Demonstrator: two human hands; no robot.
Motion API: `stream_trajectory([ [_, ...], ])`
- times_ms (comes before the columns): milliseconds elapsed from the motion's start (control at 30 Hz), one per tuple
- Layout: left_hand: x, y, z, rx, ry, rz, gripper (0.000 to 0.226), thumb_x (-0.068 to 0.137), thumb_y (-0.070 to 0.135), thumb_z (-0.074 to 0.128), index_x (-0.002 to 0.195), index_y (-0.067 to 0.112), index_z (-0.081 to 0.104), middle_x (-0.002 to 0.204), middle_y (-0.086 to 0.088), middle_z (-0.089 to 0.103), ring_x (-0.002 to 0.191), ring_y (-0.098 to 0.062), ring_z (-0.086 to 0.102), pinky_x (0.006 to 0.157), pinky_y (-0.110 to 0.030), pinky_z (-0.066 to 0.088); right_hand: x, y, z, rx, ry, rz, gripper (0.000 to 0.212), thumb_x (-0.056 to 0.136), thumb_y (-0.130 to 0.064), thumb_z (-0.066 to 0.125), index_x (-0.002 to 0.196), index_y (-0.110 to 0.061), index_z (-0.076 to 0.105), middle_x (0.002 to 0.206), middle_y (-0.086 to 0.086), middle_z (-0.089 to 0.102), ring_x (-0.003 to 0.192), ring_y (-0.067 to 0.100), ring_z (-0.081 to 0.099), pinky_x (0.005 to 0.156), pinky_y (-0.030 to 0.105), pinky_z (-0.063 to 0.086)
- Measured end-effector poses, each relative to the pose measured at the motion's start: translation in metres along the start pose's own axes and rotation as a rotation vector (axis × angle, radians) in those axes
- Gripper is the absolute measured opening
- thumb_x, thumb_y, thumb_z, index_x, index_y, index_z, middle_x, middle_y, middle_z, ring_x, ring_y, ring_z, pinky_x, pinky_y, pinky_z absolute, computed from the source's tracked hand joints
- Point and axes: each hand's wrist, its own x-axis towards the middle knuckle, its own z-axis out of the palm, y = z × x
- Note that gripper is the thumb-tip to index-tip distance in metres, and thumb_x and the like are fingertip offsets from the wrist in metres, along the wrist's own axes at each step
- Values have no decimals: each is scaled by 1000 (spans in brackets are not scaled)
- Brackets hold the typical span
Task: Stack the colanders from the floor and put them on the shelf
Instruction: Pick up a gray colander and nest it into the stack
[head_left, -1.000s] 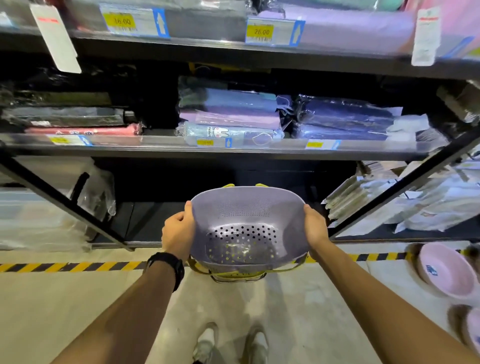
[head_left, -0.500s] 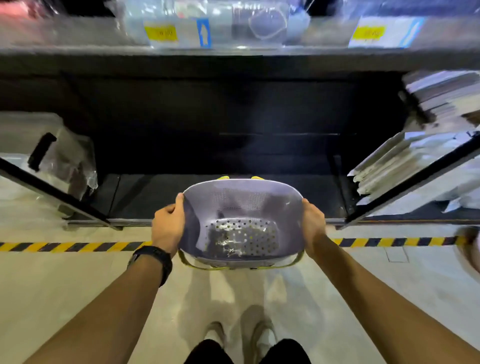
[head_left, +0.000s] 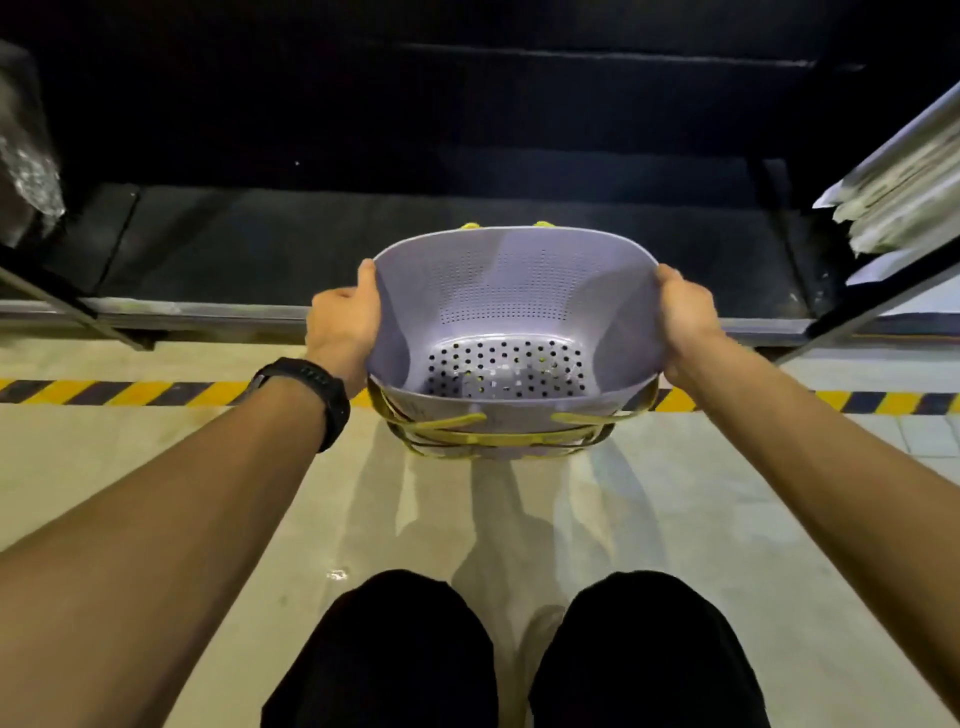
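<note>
A stack of lavender colanders (head_left: 514, 306) with yellow handles is held in the air in front of me, over the floor just before the dark bottom shelf (head_left: 415, 244). The top colander has fine holes on its walls and larger holes in its base. My left hand (head_left: 343, 322) grips the stack's left rim, thumb over the edge. My right hand (head_left: 685, 317) grips the right rim the same way. The lower colanders show only as yellow bands under the top one.
A yellow-and-black hazard stripe (head_left: 130, 393) runs along the floor before the shelf's metal front edge (head_left: 208, 312). Slanted black struts flank the bay at left and right. Packaged goods (head_left: 904, 192) sit at the right, a plastic-wrapped item (head_left: 26, 171) at the left. My knees (head_left: 509, 649) are below.
I have lowered myself and leaned in: the upper shelves have left the view, the bottom shelf fills it, and my knees have come in. Both hands kept their hold on the stack.
</note>
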Motion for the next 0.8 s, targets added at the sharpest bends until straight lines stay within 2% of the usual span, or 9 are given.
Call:
stream_trajectory([
  [200, 4, -25, 15, 43, -18, -7, 50, 92, 65, 43, 80, 22, 65, 86, 0, 67, 87, -25, 65, 82, -43, 56, 8, 30, 9, 16, 9, 8, 31, 101, -38, 37, 111, -16, 58, 106, 7, 61, 99, 23, 55, 87, 40, 46],
  [300, 9, -30, 20, 42, -42, -14, 51, 93, 66, 42, 89, 21, 68, 95, -2, 69, 90, -24, 65, 84, -42, 55, 12, 41, 12, 30, 15, 5, 30, 101, -39, 37, 109, -18, 57, 99, 3, 60, 97, 21, 55, 82, 36, 46],
  [400, 13, -32, 24, 48, 5, -5, 48, 91, 67, 43, 79, 25, 64, 85, 4, 65, 82, -18, 62, 73, -34, 51, 17, 48, 14, 57, 12, 1, 38, 100, -38, 38, 120, -14, 59, 114, 8, 64, 109, 27, 59, 92, 40, 49],
  [500, 16, -34, 27, 55, 42, 27, 49, 91, 66, 44, 73, 25, 62, 79, 4, 63, 77, -16, 61, 66, -31, 48, 20, 52, 16, 45, 2, -14, 37, 101, -39, 36, 118, -17, 60, 114, 8, 63, 111, 26, 59, 93, 39, 50],
  [633, 13, -36, 29, 51, 45, 52, 48, 93, 65, 43, 69, 26, 57, 74, 4, 60, 74, -15, 59, 72, -35, 51, 24, 53, 17, 57, 21, -4, 36, 100, -41, 38, 113, -16, 60, 115, 9, 64, 111, 28, 59, 98, 45, 49],
  [800, 11, -37, 27, 111, 75, 63, 57, 92, 67, 41, 64, 21, 59, 72, -1, 65, 74, -22, 62, 68, -35, 50, 25, 55, 18, 34, 54, 8, 40, 97, -43, 41, 118, -14, 60, 118, 9, 63, 109, 29, 58, 100, 46, 48],
])
